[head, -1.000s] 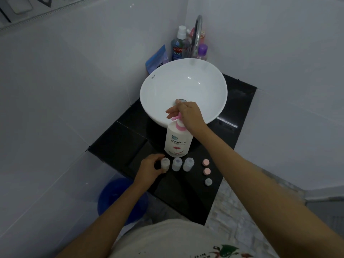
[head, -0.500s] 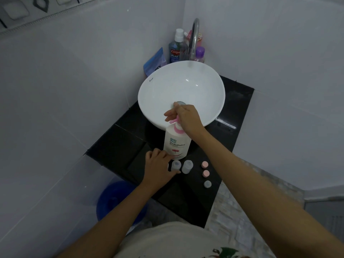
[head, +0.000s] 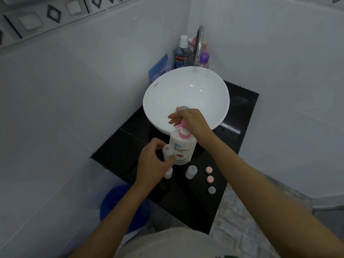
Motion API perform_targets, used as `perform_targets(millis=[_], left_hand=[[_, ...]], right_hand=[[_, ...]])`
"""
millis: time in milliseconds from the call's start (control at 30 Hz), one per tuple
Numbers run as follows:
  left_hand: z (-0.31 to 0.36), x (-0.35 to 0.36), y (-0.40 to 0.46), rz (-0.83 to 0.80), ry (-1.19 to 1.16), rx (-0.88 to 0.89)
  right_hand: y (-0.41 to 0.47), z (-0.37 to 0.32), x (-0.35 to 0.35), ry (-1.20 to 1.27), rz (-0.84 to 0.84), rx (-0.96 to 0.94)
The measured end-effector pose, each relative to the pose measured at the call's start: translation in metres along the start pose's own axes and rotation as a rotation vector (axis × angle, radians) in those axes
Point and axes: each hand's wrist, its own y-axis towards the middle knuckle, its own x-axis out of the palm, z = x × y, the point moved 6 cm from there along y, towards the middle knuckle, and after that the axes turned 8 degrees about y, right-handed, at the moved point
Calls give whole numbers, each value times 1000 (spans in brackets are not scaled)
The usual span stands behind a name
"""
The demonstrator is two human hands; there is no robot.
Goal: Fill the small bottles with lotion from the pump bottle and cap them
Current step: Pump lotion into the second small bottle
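My left hand fingers closed round a small translucent plastic bottle, lifted off the black table, just beside the white lotion pump bottle | my right hand curled on its pink pump head | two small bottles standing, then three round caps, apart

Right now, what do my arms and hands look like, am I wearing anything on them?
Both arms are bare all the way to the frame edge: no sleeves, gloves, watch or bracelets show. The left hand and right hand show no rings that I can make out. A light-coloured shirt with a small printed design shows at the bottom.
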Motion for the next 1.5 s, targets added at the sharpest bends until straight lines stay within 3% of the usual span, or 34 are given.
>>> perform_targets(millis=[133, 333, 700, 1500], left_hand=[[17, -22, 12, 37, -27, 21], [30, -30, 21, 53, 15, 89], [37, -29, 22, 58, 138, 196], [33, -25, 25, -46, -23, 107]], right_hand=[[-6, -14, -1, 74, -13, -25], [-1, -4, -2, -149, 34, -73], [-3, -4, -1, -141, 53, -100], [-4, 12, -3, -179, -20, -91]])
